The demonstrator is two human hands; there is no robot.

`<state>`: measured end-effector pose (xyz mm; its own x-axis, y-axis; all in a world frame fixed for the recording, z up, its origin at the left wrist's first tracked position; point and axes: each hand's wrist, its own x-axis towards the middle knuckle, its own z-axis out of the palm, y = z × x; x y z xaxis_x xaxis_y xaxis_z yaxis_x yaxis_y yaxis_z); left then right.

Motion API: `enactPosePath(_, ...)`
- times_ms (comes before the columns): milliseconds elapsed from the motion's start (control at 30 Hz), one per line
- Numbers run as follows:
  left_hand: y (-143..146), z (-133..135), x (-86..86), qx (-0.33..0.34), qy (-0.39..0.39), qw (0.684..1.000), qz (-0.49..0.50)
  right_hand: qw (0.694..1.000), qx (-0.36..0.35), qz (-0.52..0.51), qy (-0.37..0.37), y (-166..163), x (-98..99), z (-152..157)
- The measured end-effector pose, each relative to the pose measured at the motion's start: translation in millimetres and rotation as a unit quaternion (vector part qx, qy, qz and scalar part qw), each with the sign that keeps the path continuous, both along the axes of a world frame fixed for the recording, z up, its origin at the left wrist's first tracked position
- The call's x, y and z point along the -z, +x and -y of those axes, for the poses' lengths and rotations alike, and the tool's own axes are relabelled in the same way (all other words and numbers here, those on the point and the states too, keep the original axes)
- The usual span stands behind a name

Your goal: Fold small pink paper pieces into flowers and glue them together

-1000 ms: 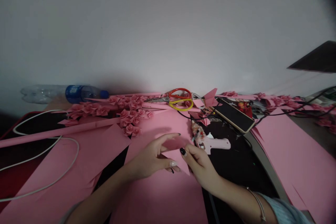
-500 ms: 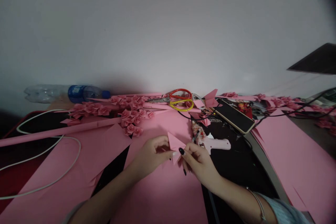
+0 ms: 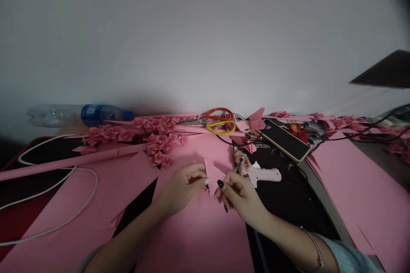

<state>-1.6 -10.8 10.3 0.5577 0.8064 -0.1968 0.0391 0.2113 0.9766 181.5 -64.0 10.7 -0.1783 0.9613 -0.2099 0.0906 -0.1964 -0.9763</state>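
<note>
A small folded piece of pink paper (image 3: 214,175) is held up between my two hands, its pointed corners facing up and down. My left hand (image 3: 185,185) pinches its left edge with thumb and fingers. On the opposite edge, my right hand (image 3: 240,192) grips it between a dark-nailed thumb and the fingers behind. Below both hands lies a large sheet of pink paper (image 3: 198,230). Close to the right hand rests a pale pink glue gun (image 3: 264,174), its nozzle end crusted with coloured bits.
Scissors (image 3: 221,121) with red and yellow handles lie by the wall among folded paper flowers (image 3: 160,140). A phone (image 3: 285,140) sits to their right. A plastic bottle (image 3: 92,114) lies back left, a white cable (image 3: 96,183) loops left, and more pink sheets (image 3: 361,192) lie right.
My left thumb has shifted up and left along the paper's edge. More of the paper's front face shows now. The right hand has barely moved.
</note>
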Motion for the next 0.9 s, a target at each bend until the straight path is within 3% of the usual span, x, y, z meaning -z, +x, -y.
enactPosePath(233, -0.6, 2.4, -3.7, 0.068, 0.024, 0.997, -0.017, 0.998, -0.046, 0.049, 0.010, -0.4, -2.9, 0.5)
enactPosePath(367, -0.9, 1.0, -0.3, 0.033, 0.013, 0.999, -0.027, 0.995, -0.053, 0.079, 0.037, -0.7, -3.3, 2.8)
enactPosePath(500, -1.3, 0.5, 0.3, 0.036, -0.026, 0.999, -0.016, 0.997, -0.012, 0.047, 0.054, -0.6, -4.5, 6.3)
enactPosePath(700, -3.4, 3.1, -1.6, 0.066, -0.024, 0.997, -0.037, 0.991, 0.054, 0.016, 0.120, -1.4, -8.8, 5.6)
enactPosePath(900, -4.7, 3.1, -3.4, 0.088, -0.022, 0.995, -0.041, 0.989, 0.091, 0.009, 0.113, -1.1, -4.7, 1.5)
